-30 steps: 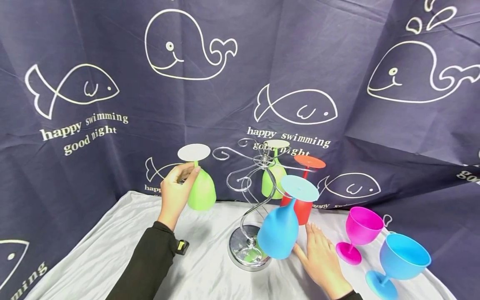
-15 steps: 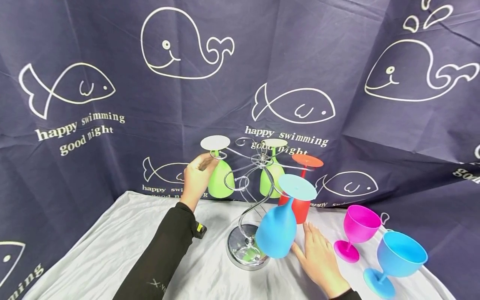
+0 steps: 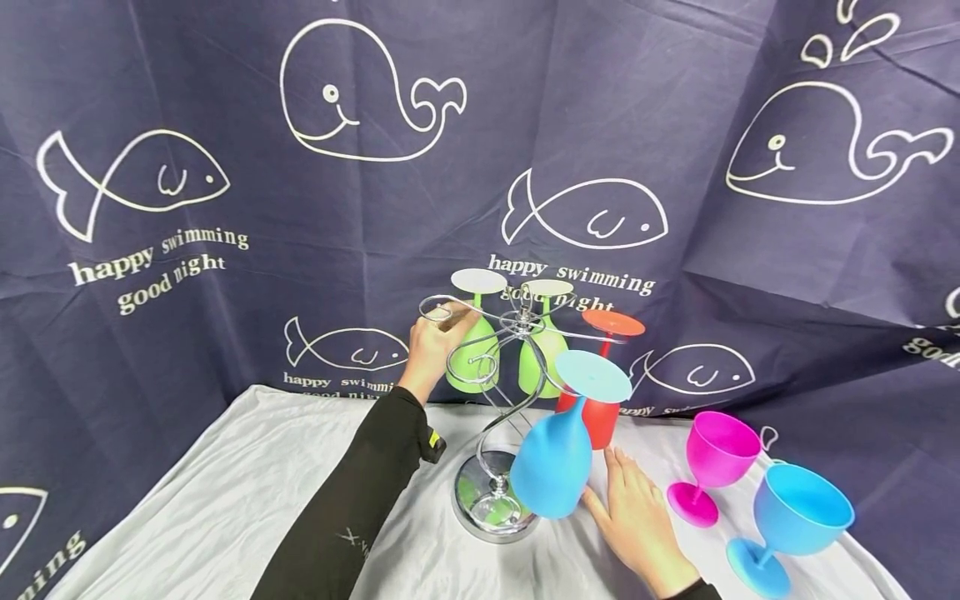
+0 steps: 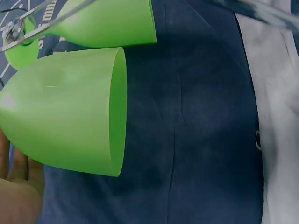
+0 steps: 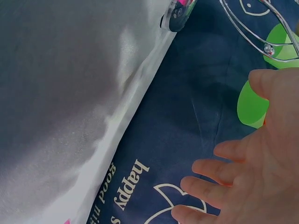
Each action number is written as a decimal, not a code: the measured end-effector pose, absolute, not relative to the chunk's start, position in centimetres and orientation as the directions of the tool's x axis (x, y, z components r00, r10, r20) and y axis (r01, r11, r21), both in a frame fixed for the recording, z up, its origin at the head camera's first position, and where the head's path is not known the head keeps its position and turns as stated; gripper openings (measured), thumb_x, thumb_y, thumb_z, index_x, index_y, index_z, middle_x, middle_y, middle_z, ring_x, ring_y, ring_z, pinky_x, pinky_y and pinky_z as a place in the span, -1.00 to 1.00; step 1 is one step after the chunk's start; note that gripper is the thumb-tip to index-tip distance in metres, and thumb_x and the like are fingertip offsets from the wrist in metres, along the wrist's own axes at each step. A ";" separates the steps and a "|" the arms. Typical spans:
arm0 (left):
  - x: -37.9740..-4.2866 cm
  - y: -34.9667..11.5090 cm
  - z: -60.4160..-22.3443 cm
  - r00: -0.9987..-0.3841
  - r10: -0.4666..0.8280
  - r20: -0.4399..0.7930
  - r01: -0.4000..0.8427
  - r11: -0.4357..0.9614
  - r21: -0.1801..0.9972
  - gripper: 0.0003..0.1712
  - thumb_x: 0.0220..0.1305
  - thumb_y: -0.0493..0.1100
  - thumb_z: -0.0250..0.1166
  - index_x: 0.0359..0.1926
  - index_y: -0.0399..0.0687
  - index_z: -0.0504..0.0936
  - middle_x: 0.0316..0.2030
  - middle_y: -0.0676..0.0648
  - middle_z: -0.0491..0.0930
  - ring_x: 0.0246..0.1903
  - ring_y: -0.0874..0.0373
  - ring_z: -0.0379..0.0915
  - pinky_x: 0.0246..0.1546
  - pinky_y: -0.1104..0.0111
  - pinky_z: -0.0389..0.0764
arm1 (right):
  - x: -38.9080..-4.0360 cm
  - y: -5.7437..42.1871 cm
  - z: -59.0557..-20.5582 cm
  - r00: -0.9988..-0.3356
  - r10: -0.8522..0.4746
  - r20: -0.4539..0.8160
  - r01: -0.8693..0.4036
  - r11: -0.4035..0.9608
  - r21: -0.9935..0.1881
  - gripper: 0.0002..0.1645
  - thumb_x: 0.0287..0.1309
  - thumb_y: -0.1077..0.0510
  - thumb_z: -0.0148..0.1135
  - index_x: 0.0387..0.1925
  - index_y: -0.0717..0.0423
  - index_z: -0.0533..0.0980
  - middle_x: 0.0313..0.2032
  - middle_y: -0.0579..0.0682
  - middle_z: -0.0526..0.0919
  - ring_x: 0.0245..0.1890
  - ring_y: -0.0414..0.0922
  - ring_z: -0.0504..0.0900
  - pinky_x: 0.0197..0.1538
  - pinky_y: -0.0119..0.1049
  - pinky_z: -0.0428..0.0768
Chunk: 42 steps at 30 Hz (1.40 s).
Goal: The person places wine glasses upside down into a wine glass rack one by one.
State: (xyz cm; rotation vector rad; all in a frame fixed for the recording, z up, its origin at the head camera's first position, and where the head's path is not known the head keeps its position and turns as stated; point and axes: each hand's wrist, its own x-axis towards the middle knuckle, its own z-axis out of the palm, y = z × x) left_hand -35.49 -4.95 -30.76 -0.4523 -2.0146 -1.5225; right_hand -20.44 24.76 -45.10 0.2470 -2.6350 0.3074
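Observation:
My left hand [image 3: 438, 340] grips a light-green goblet [image 3: 472, 354] near its stem, upside down behind the left arms of the chrome rack [image 3: 517, 410]. In the left wrist view this goblet's bowl [image 4: 70, 112] lies beside the fingers [image 4: 18, 165]. Its foot is close to that of a second green goblet [image 3: 542, 358], which hangs upside down at the back. A red goblet [image 3: 613, 322] and a blue goblet [image 3: 553, 462] hang inverted on the right side. My right hand [image 3: 636, 521], fingers straight and spread, is low beside the blue goblet and holds nothing.
A magenta goblet [image 3: 723, 450] and another blue goblet [image 3: 802, 510] stand upright at the right of the white-clothed table [image 3: 300, 467]. The rack's round chrome base [image 3: 468, 492] sits mid-table. A dark curtain [image 3: 375, 217] with fish and whale drawings rises behind the table.
My left hand has carried the green goblet rightward, from outside the rack to behind its left arms, close to the other green goblet. The right hand stays in nearly the same place.

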 end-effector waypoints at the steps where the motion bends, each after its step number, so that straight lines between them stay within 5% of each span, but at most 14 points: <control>1: -35.6 -4.6 -30.7 -0.788 -0.064 0.613 0.573 0.288 0.767 -0.69 0.26 0.17 0.37 -0.11 0.17 0.80 -0.19 0.13 0.76 -0.10 0.23 0.67 0.06 0.27 0.55 | -20.4 24.8 -45.1 -0.870 -0.121 0.477 -0.227 0.958 -0.172 -0.13 0.34 -0.12 0.20 0.35 0.50 0.27 0.32 0.40 0.36 0.34 0.34 0.31 0.29 0.29 0.31; 14: -37.3 -2.1 -29.8 -0.810 -0.098 0.578 0.554 0.196 0.810 -0.66 0.23 0.07 0.42 -0.10 -0.02 0.79 -0.14 0.02 0.75 -0.09 0.11 0.65 -0.01 0.29 0.60 | -20.4 24.9 -45.0 -0.872 -0.110 0.477 -0.221 0.958 -0.182 -0.13 0.35 -0.13 0.20 0.36 0.48 0.26 0.33 0.39 0.36 0.34 0.34 0.31 0.29 0.29 0.30; 23: -37.4 -2.4 -30.0 -0.793 -0.198 0.576 0.552 0.167 0.817 -0.74 0.22 -0.05 0.44 -0.18 -0.13 0.77 -0.29 -0.08 0.75 -0.25 0.04 0.66 -0.11 0.26 0.60 | -20.4 24.8 -44.9 -0.868 -0.115 0.482 -0.229 0.956 -0.183 -0.14 0.35 -0.11 0.20 0.36 0.49 0.26 0.33 0.39 0.36 0.34 0.34 0.31 0.30 0.28 0.30; 32: -36.3 -2.6 -30.5 -0.841 -0.177 0.512 0.480 0.196 0.855 -0.74 0.28 0.00 0.41 -0.08 0.03 0.76 -0.17 0.00 0.76 -0.08 0.15 0.67 0.13 0.30 0.50 | -20.2 24.7 -44.7 -0.875 -0.109 0.471 -0.220 0.957 -0.187 -0.14 0.36 -0.13 0.19 0.36 0.48 0.26 0.34 0.39 0.35 0.35 0.33 0.30 0.30 0.27 0.31; 42: -36.4 -2.8 -31.0 -0.829 -0.189 0.526 0.484 0.225 0.845 -0.79 0.28 0.02 0.39 -0.13 0.08 0.76 -0.19 0.08 0.77 -0.09 0.21 0.67 0.18 0.28 0.46 | -20.3 24.8 -44.7 -0.883 -0.107 0.458 -0.217 0.957 -0.194 -0.13 0.37 -0.14 0.17 0.37 0.48 0.25 0.34 0.38 0.34 0.35 0.34 0.30 0.30 0.29 0.30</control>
